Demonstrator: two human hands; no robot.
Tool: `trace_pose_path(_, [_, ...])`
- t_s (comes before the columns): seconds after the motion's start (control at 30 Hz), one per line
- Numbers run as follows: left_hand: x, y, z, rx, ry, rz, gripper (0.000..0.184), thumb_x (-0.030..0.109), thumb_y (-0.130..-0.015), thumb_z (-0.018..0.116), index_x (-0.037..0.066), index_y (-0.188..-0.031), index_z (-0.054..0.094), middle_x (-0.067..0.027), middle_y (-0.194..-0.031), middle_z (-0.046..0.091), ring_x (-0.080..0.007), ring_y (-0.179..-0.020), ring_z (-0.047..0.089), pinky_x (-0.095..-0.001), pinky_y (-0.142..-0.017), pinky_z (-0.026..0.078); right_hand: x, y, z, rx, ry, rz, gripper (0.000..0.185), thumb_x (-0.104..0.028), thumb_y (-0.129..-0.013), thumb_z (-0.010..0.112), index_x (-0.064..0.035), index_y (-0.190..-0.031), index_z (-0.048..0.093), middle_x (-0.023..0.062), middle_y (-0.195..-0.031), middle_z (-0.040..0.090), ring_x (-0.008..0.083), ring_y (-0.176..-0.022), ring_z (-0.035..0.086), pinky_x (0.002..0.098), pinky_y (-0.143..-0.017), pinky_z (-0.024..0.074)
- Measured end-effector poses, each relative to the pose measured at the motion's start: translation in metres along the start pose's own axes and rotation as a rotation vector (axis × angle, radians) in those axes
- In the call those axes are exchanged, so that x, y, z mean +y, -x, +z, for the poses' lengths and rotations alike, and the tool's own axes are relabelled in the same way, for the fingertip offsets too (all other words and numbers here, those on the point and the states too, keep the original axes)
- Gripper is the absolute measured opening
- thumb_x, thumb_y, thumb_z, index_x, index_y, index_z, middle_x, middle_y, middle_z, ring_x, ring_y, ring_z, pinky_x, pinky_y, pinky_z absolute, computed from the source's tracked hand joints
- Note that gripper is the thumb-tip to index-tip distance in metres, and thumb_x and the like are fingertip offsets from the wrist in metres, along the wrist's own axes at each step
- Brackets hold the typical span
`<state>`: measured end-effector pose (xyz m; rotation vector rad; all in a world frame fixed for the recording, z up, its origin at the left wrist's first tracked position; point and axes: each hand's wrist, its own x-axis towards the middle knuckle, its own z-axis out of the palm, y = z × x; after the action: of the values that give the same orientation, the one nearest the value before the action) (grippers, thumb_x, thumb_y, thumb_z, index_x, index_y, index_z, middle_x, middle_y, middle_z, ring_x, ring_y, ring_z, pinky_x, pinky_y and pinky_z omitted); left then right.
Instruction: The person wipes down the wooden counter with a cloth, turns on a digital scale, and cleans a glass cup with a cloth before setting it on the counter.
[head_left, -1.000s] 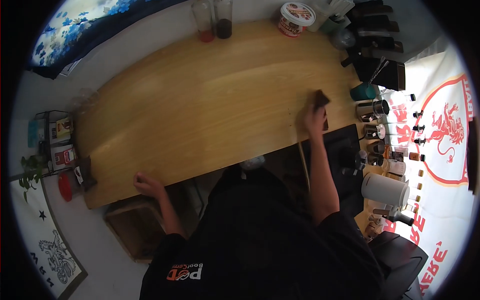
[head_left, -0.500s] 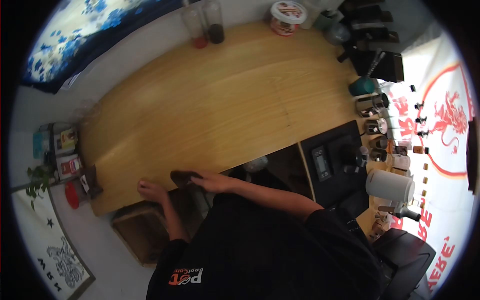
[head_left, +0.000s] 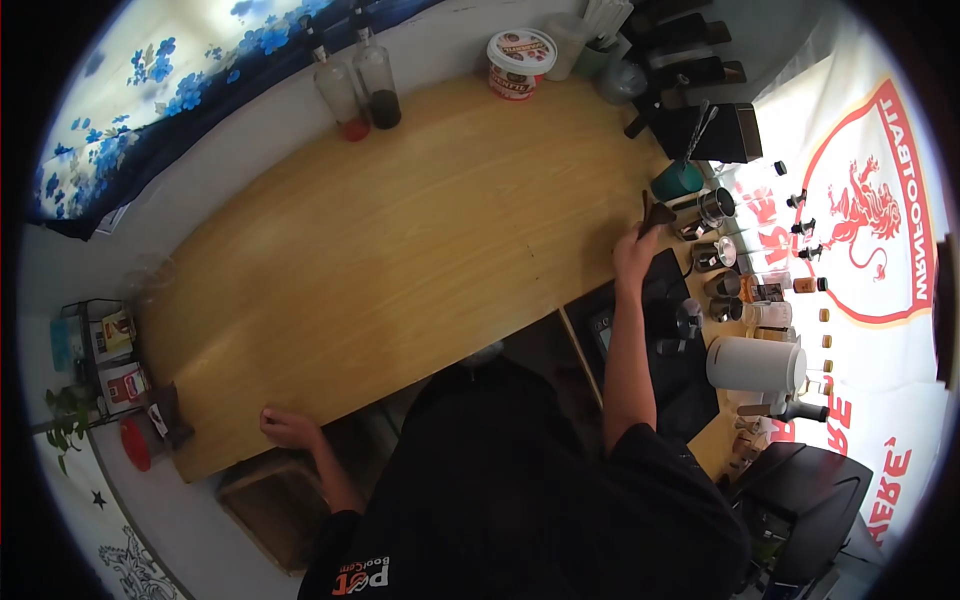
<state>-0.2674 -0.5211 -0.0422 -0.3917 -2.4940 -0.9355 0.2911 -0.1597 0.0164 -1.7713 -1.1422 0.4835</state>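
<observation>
1. Gripping a dark brown hand tool (head_left: pixel 658 215): right hand (head_left: pixel 636 253), fingers closed around it. Tool sits at the right end of the wooden tabletop (head_left: pixel 400 230), its exact type unclear; whether it touches the wood, cannot tell.
2. Left hand (head_left: pixel 290 428) by the near-left edge, fingers curled into a loose fist; contents, if any, hidden.
3. Crowding the tool: green cup (head_left: pixel 678 182) with long utensils standing in it, just beyond; steel pitcher (head_left: pixel 717 204) just to the right. These limit room on that side.
4. Second metal vessel (head_left: pixel 713 254), then small jars, line the right side.
5. Right forearm crosses a black mat (head_left: pixel 690 400) and partly covers the digital scale (head_left: pixel 601 328) lying on it. White cylindrical vessel (head_left: pixel 755 363) beside the mat.
6. Far edge: two glass bottles, one with red liquid (head_left: pixel 353 129), one with dark (head_left: pixel 384 109); lidded white-and-red tub (head_left: pixel 520 62) farther right.
7. Far left: black wire rack (head_left: pixel 103 395) holding packets, well apart from the tool.
</observation>
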Motion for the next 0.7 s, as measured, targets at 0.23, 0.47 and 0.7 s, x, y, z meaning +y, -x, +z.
trace_pose_path(0.23, [-0.005, 0.0, 0.002, -0.012, 0.024, 0.008, 0.047, 0.036, -0.105, 0.047, -0.009, -0.108, 0.061, -0.026, -0.104, 0.065, -0.0419, -0.095, 0.062, -0.048, -0.084, 0.049, -0.005, -0.027, 0.115, -0.186, 0.439, -0.371, 0.059, -0.021, -0.098, 0.048, -0.0001, -0.15, 0.032, 0.0215, -0.157, 0.032, 0.035, -0.149, 0.026, 0.0611, -0.117, 0.0128])
trace_pose_path(0.47, [-0.005, 0.001, 0.003, -0.045, 0.066, -0.027, 0.04, 0.033, -0.105, 0.049, -0.006, -0.108, 0.059, -0.0242, -0.105, 0.063, -0.0395, -0.096, 0.06, -0.047, -0.086, 0.048, -0.062, 0.153, 0.175, -0.903, 0.07, -0.856, 0.071, 0.003, -0.083, 0.048, -0.0056, -0.152, 0.036, 0.0157, -0.158, 0.034, 0.0308, -0.15, 0.025, 0.0556, -0.12, 0.0118])
trace_pose_path(0.7, [-0.013, -0.003, 0.005, -0.084, 0.077, -0.058, 0.045, 0.036, -0.104, 0.049, -0.007, -0.11, 0.059, -0.0253, -0.108, 0.063, -0.0398, -0.099, 0.061, -0.0466, -0.086, 0.048, -0.128, 0.186, 0.107, -1.403, -0.354, -0.041, 0.056, -0.032, -0.106, 0.043, -0.0077, -0.154, 0.03, 0.0151, -0.152, 0.042, 0.0255, -0.136, 0.042, 0.043, -0.105, 0.04])
